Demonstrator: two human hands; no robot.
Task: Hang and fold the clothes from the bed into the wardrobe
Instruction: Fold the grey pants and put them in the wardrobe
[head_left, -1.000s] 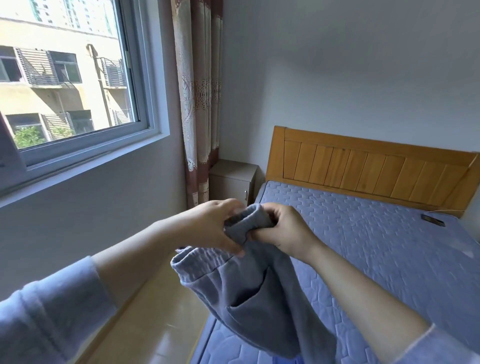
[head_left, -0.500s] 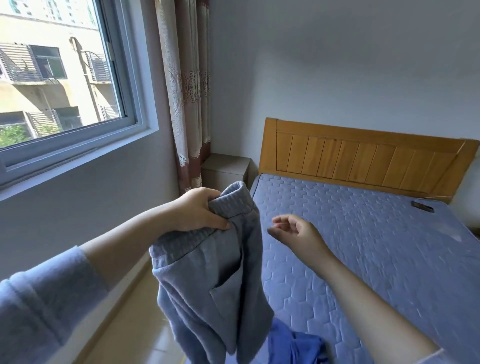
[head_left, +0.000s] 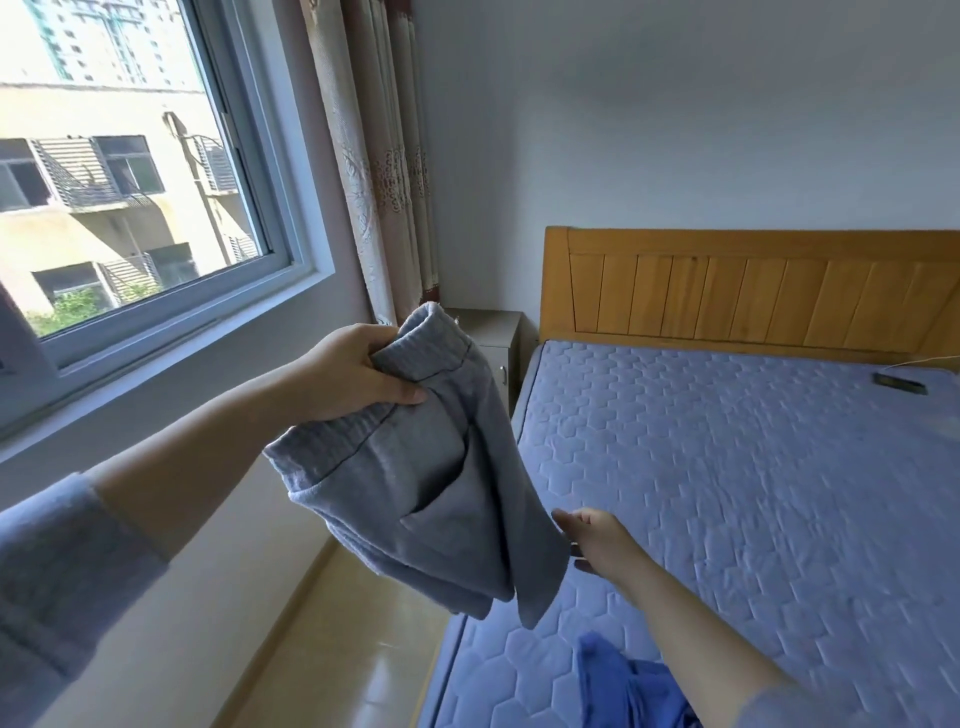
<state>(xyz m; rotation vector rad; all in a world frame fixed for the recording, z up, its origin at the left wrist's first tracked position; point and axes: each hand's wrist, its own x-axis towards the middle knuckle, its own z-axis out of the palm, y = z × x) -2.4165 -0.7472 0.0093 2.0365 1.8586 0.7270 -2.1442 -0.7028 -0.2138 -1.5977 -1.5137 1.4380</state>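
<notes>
- Left hand: raised in front of the window, fingers and thumb curled tight on the ribbed waistband of the grey garment.
- Grey garment: held in the air, clear of the bed, over the strip of floor beside it. Waistband bunched at the top, a pocket showing on the front, the rest hanging down in loose folds.
- Right hand: lower down, over the left edge of the mattress, fingers loose and spread, gripping nothing. It is just beside the hanging right edge of the grey garment; whether it touches the cloth cannot be told.
- Bed: blue quilted mattress with a wooden headboard against the far wall.
- Blue garment: crumpled on the near end of the mattress, partly behind the right forearm.
- Small dark object: flat on the mattress near the headboard; too small to identify.
- Bedside cabinet: in the corner between curtain and headboard.
- Window: on the left wall, buildings outside.
- Floor: pale, between wall and bed.
</notes>
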